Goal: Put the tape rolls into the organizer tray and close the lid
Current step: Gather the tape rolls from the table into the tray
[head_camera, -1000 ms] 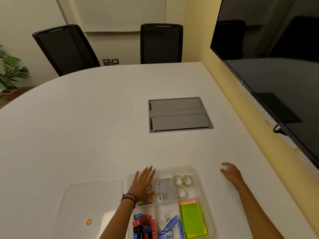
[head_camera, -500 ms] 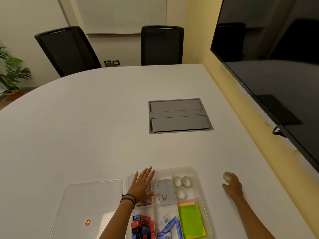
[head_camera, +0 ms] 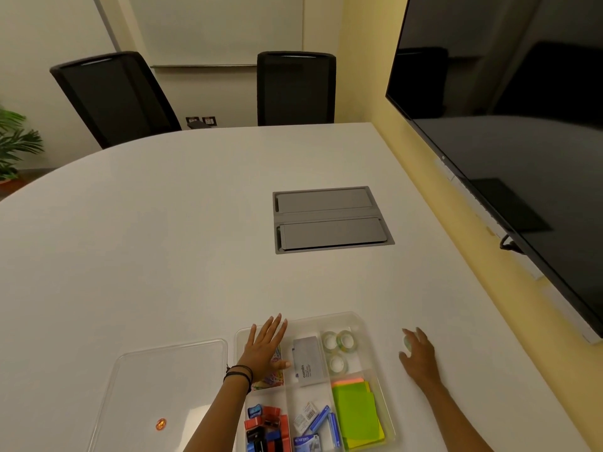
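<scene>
— What's hard to see?
— The tape roll, mostly hidden under the right hand, whose fingers curl around it on the table, right of the organizer tray.
— The left hand?
— Flat, fingers spread, resting on the tray. Three tape rolls sit inside; the lid lies beside it.

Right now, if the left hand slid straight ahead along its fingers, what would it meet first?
Probably the organizer tray's far wall: the left hand lies flat over the far-left compartment, fingertips near that rim. Beyond it, bare table.
</scene>
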